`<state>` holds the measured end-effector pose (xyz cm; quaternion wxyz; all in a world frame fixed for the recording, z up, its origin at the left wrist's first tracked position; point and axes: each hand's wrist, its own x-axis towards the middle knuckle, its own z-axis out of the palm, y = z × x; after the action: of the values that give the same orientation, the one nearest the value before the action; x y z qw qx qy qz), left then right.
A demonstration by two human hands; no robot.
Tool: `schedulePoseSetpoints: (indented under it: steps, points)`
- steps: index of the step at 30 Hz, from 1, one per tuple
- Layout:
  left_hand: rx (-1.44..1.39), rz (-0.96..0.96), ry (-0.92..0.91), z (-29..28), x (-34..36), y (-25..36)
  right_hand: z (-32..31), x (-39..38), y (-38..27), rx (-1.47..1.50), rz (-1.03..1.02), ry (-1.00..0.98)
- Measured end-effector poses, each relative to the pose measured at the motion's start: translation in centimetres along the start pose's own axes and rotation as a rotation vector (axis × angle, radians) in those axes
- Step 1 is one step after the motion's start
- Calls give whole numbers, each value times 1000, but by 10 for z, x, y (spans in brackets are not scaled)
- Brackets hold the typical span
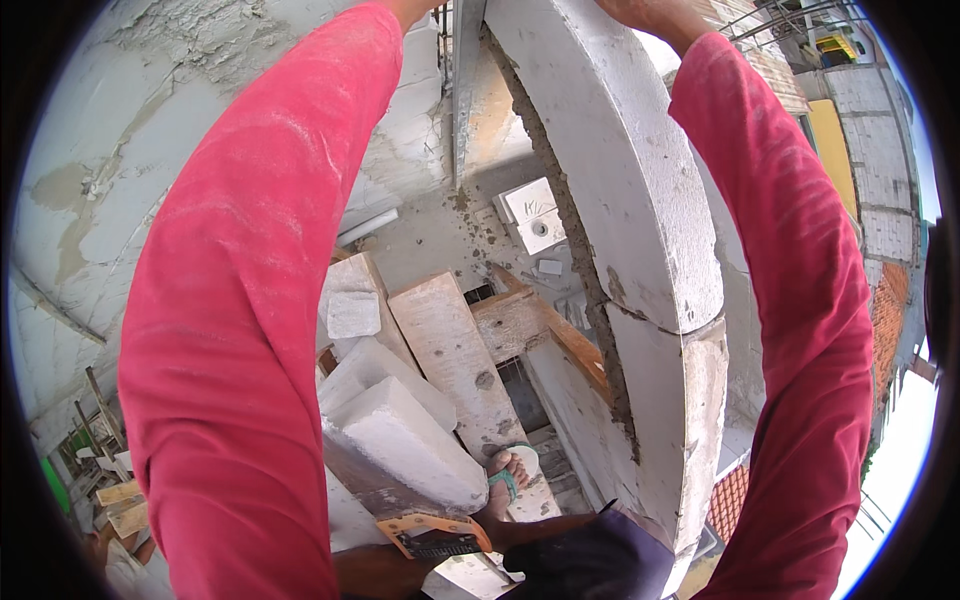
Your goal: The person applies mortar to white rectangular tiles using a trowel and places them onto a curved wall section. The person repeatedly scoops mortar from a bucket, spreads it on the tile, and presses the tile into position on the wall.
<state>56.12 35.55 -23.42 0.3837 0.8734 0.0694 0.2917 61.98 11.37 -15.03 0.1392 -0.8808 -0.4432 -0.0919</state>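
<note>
Both my arms, in dusty red sleeves, reach up to the top edge of the view. Of my left hand [412,8] only the wrist end shows, close to an upright grey metal strip [467,90]; its fingers are out of the picture. My right hand [655,14] is at the top of a white block wall [610,140], its fingers cut off by the edge. Grey mortar [570,220] lines the wall's left side, and a joint crosses it lower down. I cannot make out what either hand holds.
Below are wooden planks [445,340], with my sandalled foot [508,470] on one. White blocks [410,440] lie beside it, near an orange tool handle [410,525], apparently a saw's. Gaps between boards show a lower floor [430,245] holding a white square piece [535,215].
</note>
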Motion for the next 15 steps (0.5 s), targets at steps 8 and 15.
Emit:
schedulePoseSetpoints:
  steps: [8, 15]
  points:
    - [-619, -658, -89, 17, -92, 141, 5, -87, 21, 177, -67, -135]
    - [-580, -683, -519, -5, -152, 200, 12, -69, 8, 201, 66, -229]
